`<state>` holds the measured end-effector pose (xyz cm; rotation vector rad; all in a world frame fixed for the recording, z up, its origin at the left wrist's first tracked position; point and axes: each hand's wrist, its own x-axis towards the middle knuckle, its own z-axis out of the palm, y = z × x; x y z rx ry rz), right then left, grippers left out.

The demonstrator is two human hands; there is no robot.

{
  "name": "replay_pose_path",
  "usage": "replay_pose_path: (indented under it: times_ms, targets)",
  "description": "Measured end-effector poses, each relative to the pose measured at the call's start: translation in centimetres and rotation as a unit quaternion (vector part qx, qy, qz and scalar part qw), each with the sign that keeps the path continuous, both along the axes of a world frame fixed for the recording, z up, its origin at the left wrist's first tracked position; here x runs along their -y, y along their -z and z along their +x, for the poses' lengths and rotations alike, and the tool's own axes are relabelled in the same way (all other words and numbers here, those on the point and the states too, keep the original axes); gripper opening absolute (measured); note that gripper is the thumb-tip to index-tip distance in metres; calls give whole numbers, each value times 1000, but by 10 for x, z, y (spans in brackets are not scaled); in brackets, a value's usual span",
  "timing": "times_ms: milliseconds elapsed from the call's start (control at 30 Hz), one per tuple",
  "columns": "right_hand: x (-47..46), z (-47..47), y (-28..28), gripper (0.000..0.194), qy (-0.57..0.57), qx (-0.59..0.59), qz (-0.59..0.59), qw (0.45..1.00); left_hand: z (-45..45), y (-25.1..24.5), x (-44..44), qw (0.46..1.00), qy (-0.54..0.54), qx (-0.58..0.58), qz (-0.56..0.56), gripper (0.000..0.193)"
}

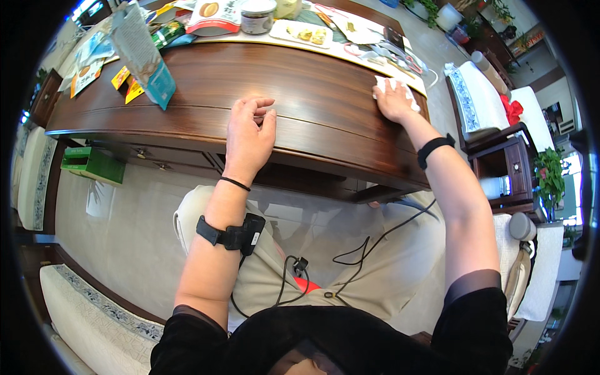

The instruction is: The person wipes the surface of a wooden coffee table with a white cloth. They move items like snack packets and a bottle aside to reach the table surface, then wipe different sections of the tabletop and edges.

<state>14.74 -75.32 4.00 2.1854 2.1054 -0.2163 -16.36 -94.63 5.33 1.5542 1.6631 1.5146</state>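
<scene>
My right hand point(393, 99) presses a crumpled white tissue point(414, 104) flat against the right end of the dark wooden table point(318, 98). Part of the tissue is hidden beneath the palm and fingers. My left hand point(251, 133) hovers at the table's front edge, its fingers loosely curled and nothing in them. Left of that hand, a blue and grey snack pouch point(157, 77) stands upright on the table. Small yellow packets point(133, 90) lie against its left side.
Along the table's back are a glass jar point(257, 18), a white tray with food pieces point(300, 33), a red and white pouch point(213, 18) and scissors point(412, 63). A green box point(91, 165) sits on the floor at left. Black cables point(361, 258) cross my lap.
</scene>
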Motion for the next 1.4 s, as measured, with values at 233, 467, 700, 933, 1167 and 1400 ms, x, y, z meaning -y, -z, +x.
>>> replay_pose_path:
  times_ms: [233, 467, 700, 933, 1167, 1400]
  targets:
    - [8, -133, -7, 79, -130, -32, 16, 991, -18, -10, 11, 999, -34, 20, 2, 18]
    - [84, -250, -14, 76, -326, -64, 24, 943, -32, -6, 12, 997, -73, 12, 24, 20]
    - [149, -271, 31, 64, -458, -260, 266, 807, -35, -12, 5, 984, -162, -36, 64, 18]
    - [178, -191, -10, 60, -388, -81, 101, 913, -50, -4, 18, 979, -185, -61, 59, 19]
    - [179, -128, -8, 53, -337, -93, 114, 930, -53, -16, 32, 980, -182, -65, 52, 18]
    - [184, -185, 2, 51, -368, -97, 159, 911, -58, -4, 42, 976, -185, -109, 22, 18]
